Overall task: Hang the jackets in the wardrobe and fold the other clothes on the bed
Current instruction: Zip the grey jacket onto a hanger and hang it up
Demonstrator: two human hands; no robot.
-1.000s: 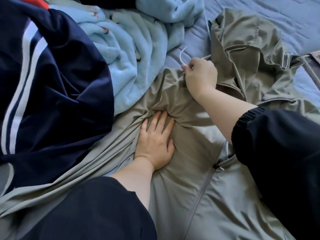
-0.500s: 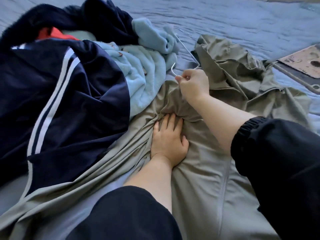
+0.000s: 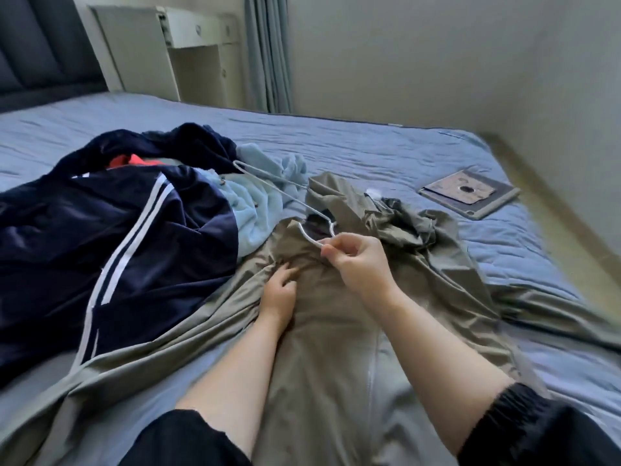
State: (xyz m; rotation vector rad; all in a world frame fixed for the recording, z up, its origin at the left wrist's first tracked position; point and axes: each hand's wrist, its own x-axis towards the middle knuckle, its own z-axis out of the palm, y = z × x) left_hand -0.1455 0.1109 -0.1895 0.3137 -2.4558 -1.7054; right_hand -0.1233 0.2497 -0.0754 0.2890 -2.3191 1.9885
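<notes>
Bed (image 3: 369,153) strewn with clothes

Olive jacket (image 3: 336,348) lies spread beneath the grip. Right hand (image 3: 356,260) pinches the hook of a white wire hanger (image 3: 305,235) over its collar; left hand (image 3: 279,294) rests just below, its hold unclear.

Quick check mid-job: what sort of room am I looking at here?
Most likely a bedroom: a bed with a blue cover, a padded headboard and a white cabinet beside it.

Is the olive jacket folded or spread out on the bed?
Spread out: the olive jacket lies unfolded across the bed, sleeves outstretched; the right hand pinches the hanger.
</notes>
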